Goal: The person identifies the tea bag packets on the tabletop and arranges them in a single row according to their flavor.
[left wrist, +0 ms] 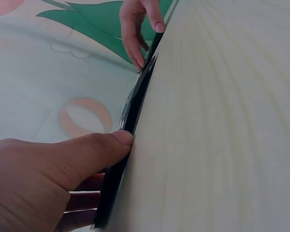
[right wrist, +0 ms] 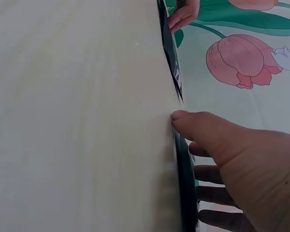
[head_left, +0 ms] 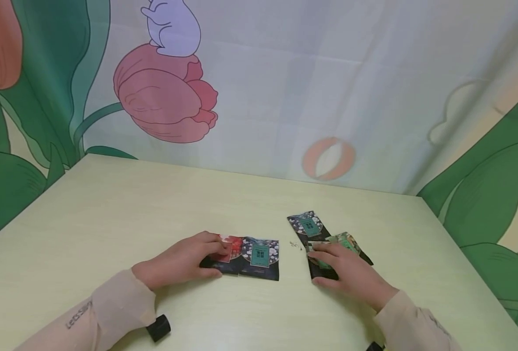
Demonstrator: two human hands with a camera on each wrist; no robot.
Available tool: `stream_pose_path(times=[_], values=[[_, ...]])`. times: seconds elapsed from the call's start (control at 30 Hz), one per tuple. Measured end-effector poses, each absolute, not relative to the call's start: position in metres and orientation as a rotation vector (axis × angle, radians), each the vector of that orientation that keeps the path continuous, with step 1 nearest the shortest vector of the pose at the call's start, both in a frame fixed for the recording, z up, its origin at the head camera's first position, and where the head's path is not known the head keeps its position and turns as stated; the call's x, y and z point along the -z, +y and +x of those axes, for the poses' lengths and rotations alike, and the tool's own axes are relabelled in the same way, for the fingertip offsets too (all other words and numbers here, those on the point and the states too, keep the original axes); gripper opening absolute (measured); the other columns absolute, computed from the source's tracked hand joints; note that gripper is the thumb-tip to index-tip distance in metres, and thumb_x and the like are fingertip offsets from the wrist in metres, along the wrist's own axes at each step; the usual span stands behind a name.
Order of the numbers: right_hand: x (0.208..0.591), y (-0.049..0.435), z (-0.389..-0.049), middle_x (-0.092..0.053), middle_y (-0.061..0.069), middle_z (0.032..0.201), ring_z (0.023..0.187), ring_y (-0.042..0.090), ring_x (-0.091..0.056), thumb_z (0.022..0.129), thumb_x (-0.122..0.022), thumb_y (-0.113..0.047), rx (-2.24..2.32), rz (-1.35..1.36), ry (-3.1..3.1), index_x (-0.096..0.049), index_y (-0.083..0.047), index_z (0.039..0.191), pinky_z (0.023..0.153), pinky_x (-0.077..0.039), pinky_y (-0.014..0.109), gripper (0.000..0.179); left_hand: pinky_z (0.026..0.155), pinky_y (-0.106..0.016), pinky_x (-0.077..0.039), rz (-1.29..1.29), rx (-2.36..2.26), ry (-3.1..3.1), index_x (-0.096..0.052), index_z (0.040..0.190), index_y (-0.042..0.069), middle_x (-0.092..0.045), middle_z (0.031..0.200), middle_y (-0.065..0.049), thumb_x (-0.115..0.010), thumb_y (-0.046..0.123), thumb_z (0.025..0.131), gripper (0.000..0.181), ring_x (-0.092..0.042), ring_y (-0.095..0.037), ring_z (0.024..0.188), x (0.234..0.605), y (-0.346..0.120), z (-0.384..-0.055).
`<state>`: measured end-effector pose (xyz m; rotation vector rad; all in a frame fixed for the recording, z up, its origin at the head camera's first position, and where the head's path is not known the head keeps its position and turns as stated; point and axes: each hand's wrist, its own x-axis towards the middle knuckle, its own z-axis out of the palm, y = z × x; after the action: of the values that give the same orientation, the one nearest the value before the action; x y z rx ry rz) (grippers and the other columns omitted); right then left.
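My left hand (head_left: 193,258) rests on a dark packet with a red floral top (head_left: 232,241), thumb at its near edge and fingers over its face. Directly right of it, edge to edge, lies a dark packet with white flowers and a teal label (head_left: 260,256). My right hand (head_left: 351,268) lies over a dark green-labelled packet (head_left: 322,271), fingers fairly straight on top and its thumb (right wrist: 181,116) down by the near edge. Beneath and behind that hand, a green-and-orange patterned packet (head_left: 348,240) and another white-flowered packet (head_left: 309,225) overlap at angles.
The packets lie on a pale yellow table (head_left: 153,204). Small leaf-like marks (head_left: 295,245) show between the two groups. A printed curtain (head_left: 263,97) hangs behind the table. Black wrist devices show near both sleeves, one (head_left: 159,328) at the left.
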<state>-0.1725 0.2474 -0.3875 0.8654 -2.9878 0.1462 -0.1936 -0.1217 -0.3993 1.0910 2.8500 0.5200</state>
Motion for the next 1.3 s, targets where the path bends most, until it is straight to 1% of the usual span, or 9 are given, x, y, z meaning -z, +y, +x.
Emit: stream_pose_path(times=[0.43, 0.77, 1.03, 1.3], values=[[0.390, 0.257, -0.166, -0.051, 0.010, 0.142, 0.130, 0.034, -0.048, 0.089, -0.064, -0.043, -0.202, 0.792, -3.013, -0.057, -0.015, 0.134, 0.103, -0.044, 0.054, 0.054, 0.103, -0.040, -0.048, 1.076, -0.531, 2.851, -0.065, 0.120, 0.014, -0.058, 0.129, -0.004, -0.076, 0.034, 0.082, 0.045, -0.053, -0.022, 0.122, 0.398, -0.123, -0.193], [0.390, 0.270, -0.166, -0.053, 0.010, 0.140, 0.127, 0.034, -0.051, 0.089, -0.066, -0.042, -0.205, 0.755, -2.983, -0.059, -0.014, 0.132, 0.101, -0.046, 0.054, 0.052, 0.102, -0.040, -0.049, 1.104, -0.535, 2.860, -0.065, 0.119, 0.012, -0.058, 0.128, -0.006, -0.075, 0.034, 0.082, 0.044, -0.053, -0.023, 0.121, 0.397, -0.123, -0.192], [0.390, 0.280, -0.167, -0.054, 0.011, 0.139, 0.126, 0.035, -0.051, 0.088, -0.067, -0.041, -0.204, 0.720, -2.988, -0.060, -0.014, 0.130, 0.099, -0.046, 0.055, 0.051, 0.102, -0.038, -0.048, 1.118, -0.529, 2.859, -0.065, 0.120, 0.012, -0.059, 0.127, -0.004, -0.075, 0.036, 0.082, 0.046, -0.053, -0.021, 0.120, 0.399, -0.123, -0.194], [0.384, 0.278, -0.171, -0.056, 0.013, 0.136, 0.125, 0.037, -0.052, 0.088, -0.066, -0.042, -0.215, 0.709, -3.001, -0.061, -0.012, 0.128, 0.100, -0.045, 0.055, 0.050, 0.103, -0.041, -0.048, 1.092, -0.513, 2.854, -0.065, 0.121, 0.012, -0.058, 0.129, -0.006, -0.075, 0.035, 0.082, 0.046, -0.053, -0.024, 0.121, 0.399, -0.121, -0.194]])
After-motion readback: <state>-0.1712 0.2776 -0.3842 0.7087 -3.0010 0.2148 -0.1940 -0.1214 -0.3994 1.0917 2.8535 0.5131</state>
